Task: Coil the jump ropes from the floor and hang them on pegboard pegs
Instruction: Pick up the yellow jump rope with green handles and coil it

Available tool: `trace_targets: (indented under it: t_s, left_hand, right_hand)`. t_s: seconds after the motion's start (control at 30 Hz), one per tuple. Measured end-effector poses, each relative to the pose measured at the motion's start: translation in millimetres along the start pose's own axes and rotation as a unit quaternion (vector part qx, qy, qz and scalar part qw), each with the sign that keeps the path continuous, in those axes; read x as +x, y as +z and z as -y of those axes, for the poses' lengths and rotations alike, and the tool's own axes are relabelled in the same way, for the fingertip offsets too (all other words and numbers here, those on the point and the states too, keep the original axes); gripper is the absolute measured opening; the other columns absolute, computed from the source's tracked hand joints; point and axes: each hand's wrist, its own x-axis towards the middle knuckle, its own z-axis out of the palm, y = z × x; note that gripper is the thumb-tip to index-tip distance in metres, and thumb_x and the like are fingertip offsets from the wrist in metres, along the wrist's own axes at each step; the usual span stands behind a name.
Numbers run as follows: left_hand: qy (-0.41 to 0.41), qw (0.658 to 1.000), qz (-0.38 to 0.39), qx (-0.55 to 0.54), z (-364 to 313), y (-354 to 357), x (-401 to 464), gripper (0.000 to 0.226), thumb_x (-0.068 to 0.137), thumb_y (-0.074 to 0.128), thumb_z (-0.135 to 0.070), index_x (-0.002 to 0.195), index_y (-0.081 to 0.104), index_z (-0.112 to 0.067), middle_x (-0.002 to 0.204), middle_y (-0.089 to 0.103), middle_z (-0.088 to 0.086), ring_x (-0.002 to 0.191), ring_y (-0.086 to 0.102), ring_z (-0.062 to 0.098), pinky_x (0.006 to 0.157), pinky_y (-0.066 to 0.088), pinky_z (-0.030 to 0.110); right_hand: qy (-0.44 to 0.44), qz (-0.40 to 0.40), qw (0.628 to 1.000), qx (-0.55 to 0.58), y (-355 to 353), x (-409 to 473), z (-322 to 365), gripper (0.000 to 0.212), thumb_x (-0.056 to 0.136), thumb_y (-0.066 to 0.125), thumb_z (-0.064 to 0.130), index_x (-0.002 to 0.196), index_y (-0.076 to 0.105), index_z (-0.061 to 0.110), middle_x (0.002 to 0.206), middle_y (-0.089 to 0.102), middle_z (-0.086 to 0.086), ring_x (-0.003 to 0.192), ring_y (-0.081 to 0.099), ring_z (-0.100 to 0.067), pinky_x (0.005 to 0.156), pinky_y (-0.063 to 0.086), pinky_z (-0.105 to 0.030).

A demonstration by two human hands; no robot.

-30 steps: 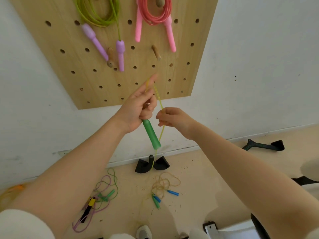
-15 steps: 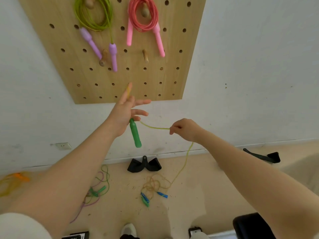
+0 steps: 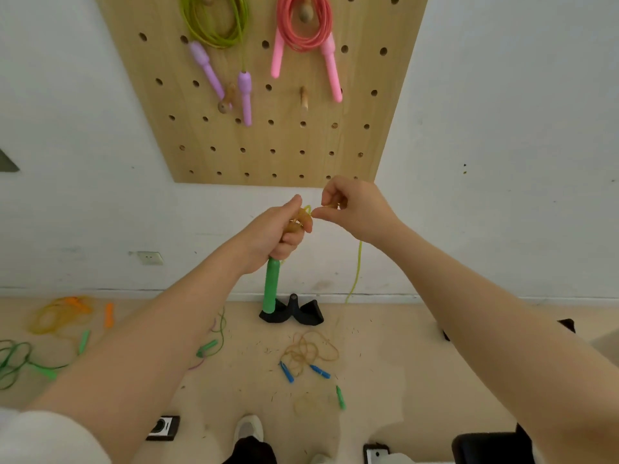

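- The left hand (image 3: 275,235) has its fingers curled tight round the top of a green handle (image 3: 270,285); the handle hangs straight down below the fist, its lower end in front of a black stand (image 3: 301,313) on the floor.
- Loops of the yellow-green cord (image 3: 357,269) sit over the left thumb and forefinger, bunched at the top of the fist.
- The right hand (image 3: 355,209) is just beside the left, a little higher, with thumb and forefinger pinched on the same cord and the other fingers curled in above them.
- From under the right hand the cord drops down toward the floor, ending near a second green handle (image 3: 340,397) that lies on the floor.
- Both forearms reach forward and up from the lower corners, meeting in front of the wall just under the lower edge of the pegboard (image 3: 351,135).
- Above the fingers, on the board, hang a coiled green rope with purple handles (image 3: 217,25) and a coiled pink rope (image 3: 303,28), each on a peg; a bare wooden peg (image 3: 303,98) stands between and below them.
- Below the hands, on the floor, lie a tan rope with blue handles (image 3: 308,353), and further left an orange rope (image 3: 60,313) and a green rope (image 3: 20,360).
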Motion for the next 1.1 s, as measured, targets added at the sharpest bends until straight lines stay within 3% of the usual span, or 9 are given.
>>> trace_targets:
  t_s: [0.13,0.23,0.3,0.37,0.5,0.63,0.77,0.93,1.1]
  left_hand:
    - [0.033,0.999,0.023,-0.006,-1.2,-19.5,-3.3,0.043,0.102,0.028,-0.031,0.075,0.054,-0.011,0.048,0.029,-0.008,0.038,0.016,0.005,0.041,0.011,0.020]
    - [0.032,0.999,0.035,-0.012,-4.3,-37.6,-5.9,0.040,0.100,0.032,-0.021,0.073,0.058,-0.006,0.049,0.032,-0.007,0.039,0.024,0.006,0.043,0.020,0.018]
    - [0.022,0.999,0.036,-0.023,-5.9,-46.4,-4.4,0.041,0.099,0.032,-0.016,0.070,0.059,-0.005,0.048,0.031,-0.006,0.041,0.029,0.008,0.046,0.026,0.018]
    - [0.007,0.999,0.036,-0.032,-6.1,-57.1,-0.7,0.041,0.099,0.032,-0.014,0.073,0.061,-0.004,0.047,0.030,-0.006,0.040,0.029,0.009,0.044,0.027,0.018]
    - [-0.014,0.997,0.076,-0.022,-8.2,-78.4,5.8,0.030,0.101,0.032,-0.018,0.090,0.059,-0.010,0.047,0.026,-0.008,0.037,0.021,0.005,0.040,0.018,0.018]
    - [0.002,0.990,0.134,-0.034,-17.7,-88.9,12.3,0.038,0.095,0.034,-0.037,0.068,0.054,-0.017,0.044,0.019,-0.012,0.038,0.011,0.006,0.039,0.012,0.019]
    - [0.104,0.964,0.173,-0.172,-30.4,-106.6,18.7,0.027,0.072,0.072,-0.048,0.069,0.068,-0.021,0.046,0.012,-0.008,0.037,0.010,0.008,0.036,0.020,0.014]
    - [0.203,0.921,0.132,-0.304,-44.4,-130.6,32.3,0.028,0.081,0.058,-0.038,0.093,0.074,-0.019,0.045,0.012,-0.006,0.037,0.010,0.008,0.037,0.020,0.015]
    - [0.160,0.918,0.012,-0.363,-41.8,-152.9,44.9,0.037,0.100,0.024,-0.029,0.115,0.057,-0.022,0.045,0.039,-0.011,0.028,0.018,0.003,0.034,0.018,0.011]
  right_hand:
    - [-0.026,-0.037,0.998,0.051,19.6,7.7,0.4,0.028,0.080,0.071,0.031,0.101,0.061,0.017,0.098,0.058,0.005,0.068,0.046,-0.008,0.066,0.036,-0.009]
    - [-0.055,0.046,0.996,0.050,25.7,15.9,2.2,0.038,0.087,0.063,0.031,0.122,0.058,0.021,0.115,0.056,0.006,0.079,0.050,-0.013,0.077,0.040,-0.014]
    - [-0.042,0.111,0.990,0.081,26.3,23.3,7.0,0.017,0.091,0.058,0.029,0.099,0.068,0.018,0.093,0.066,0.004,0.071,0.051,-0.015,0.069,0.042,-0.022]
    - [-0.032,0.135,0.987,0.079,27.5,33.5,10.9,0.026,0.092,0.056,0.031,0.075,0.066,0.013,0.065,0.059,0.001,0.055,0.043,-0.012,0.055,0.035,-0.021]
    - [-0.022,0.123,0.989,0.078,31.8,55.1,19.5,0.049,0.093,0.053,0.030,0.048,0.043,0.015,0.047,0.035,0.000,0.041,0.025,-0.008,0.048,0.025,-0.022]
    - [0.011,0.188,0.958,0.216,27.0,76.8,29.8,0.045,0.091,0.056,0.028,0.051,0.046,0.012,0.045,0.038,0.006,0.043,0.028,-0.007,0.046,0.025,-0.017]
    - [0.028,0.178,0.925,0.335,26.2,97.3,22.4,0.032,0.085,0.044,0.035,0.072,0.057,0.010,0.063,0.056,0.000,0.050,0.036,-0.011,0.046,0.026,-0.021]
    - [0.137,0.157,0.959,0.192,59.7,101.1,-9.8,0.048,0.097,0.039,0.043,0.059,0.048,0.014,0.058,0.044,0.000,0.055,0.038,-0.013,0.066,0.037,-0.029]
    - [0.180,0.197,0.964,0.003,95.9,103.9,-19.0,0.043,0.100,0.027,0.042,0.075,0.046,0.013,0.077,0.051,-0.003,0.078,0.049,-0.024,0.074,0.038,-0.032]
